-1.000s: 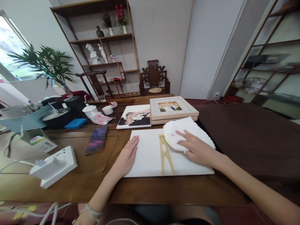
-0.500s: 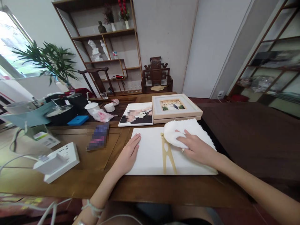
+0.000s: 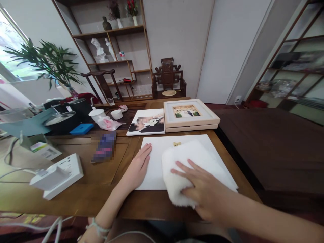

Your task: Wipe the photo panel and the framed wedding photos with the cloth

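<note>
A flat white panel lies on the wooden table. My left hand rests flat on its left edge, fingers stretched out together and holding nothing. My right hand presses a fluffy white cloth onto the panel, its fingers spread over the top and the thumb tucked at the cloth's lower side. Part of the cloth hangs over the panel's near edge. Only the top end of a tan, A-shaped piece shows beyond the cloth, which covers the rest.
Behind the panel are a photo print and stacked light-wood picture frames. To the left lie a white power strip, a pixelated dark item, a blue box and a white teapot. A dark brown surface extends right.
My right hand has drawn the cloth from the panel's far right toward me and leftward, over the tan piece. My left hand keeps its place. The view has shifted slightly.
</note>
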Motion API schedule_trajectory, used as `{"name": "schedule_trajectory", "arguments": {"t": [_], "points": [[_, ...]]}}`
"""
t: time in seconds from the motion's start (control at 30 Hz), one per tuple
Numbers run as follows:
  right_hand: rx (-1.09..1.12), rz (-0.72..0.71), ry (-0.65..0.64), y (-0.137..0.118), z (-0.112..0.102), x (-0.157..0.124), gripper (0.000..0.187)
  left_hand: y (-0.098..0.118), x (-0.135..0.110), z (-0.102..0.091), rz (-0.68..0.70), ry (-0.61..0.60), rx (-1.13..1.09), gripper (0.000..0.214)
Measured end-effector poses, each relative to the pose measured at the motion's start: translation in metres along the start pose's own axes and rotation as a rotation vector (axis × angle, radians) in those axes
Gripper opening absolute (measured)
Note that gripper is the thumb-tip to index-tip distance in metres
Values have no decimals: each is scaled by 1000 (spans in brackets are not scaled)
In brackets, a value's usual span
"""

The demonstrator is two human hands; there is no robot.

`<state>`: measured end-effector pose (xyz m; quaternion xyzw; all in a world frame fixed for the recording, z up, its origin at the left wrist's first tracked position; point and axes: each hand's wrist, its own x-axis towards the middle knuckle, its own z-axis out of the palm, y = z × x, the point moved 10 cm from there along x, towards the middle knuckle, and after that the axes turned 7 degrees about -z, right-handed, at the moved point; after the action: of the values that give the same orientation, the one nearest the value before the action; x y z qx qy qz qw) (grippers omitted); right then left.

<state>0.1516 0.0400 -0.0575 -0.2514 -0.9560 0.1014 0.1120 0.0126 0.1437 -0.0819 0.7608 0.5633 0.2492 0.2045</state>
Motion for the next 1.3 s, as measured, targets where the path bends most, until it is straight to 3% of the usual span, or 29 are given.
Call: {"name": "schedule_trajectory", "arguments": {"t": [0.13, 0.23, 0.33, 0.5, 0.57, 0.63, 0.73, 0.83, 0.9, 1.0, 1.2, 1.3], "points": [[-23, 107, 11, 51, -17, 26, 52, 1, -1, -1, 0, -8, -3, 45], [-109, 119, 5, 66, -19, 44, 52, 1, 0, -1, 0, -3, -4, 45], [-169, 104, -40, 49, -8, 46, 49, 0, 0, -2, 8, 10, -18, 45], [-93, -91, -41, -22, 7, 25, 28, -3, -1, -4, 22, -24, -60, 46], [-36, -129, -46, -33, 7, 20, 28, -4, -1, -3, 19, -43, -69, 47], [8, -86, -48, -22, 2, 21, 37, -5, -1, -3, 26, -51, -61, 47], [-17, 35, -46, 17, -8, 35, 51, -3, -3, -1, 50, -55, -30, 47], [-98, 92, -29, 49, -18, 54, 50, -2, -4, 0, 58, -61, -16, 47], [-136, 103, -12, 57, -20, 65, 47, -2, -5, -1, 59, -58, -12, 47], [-172, 74, -24, 41, -13, 69, 44, -1, -5, -2, 67, -50, -13, 47], [-125, -166, -56, -46, 6, 41, 26, 0, -5, -1, 108, -69, -47, 47], [-65, -148, -74, -49, 4, 37, 28, 0, -5, -2, 123, -67, -61, 47]]}}
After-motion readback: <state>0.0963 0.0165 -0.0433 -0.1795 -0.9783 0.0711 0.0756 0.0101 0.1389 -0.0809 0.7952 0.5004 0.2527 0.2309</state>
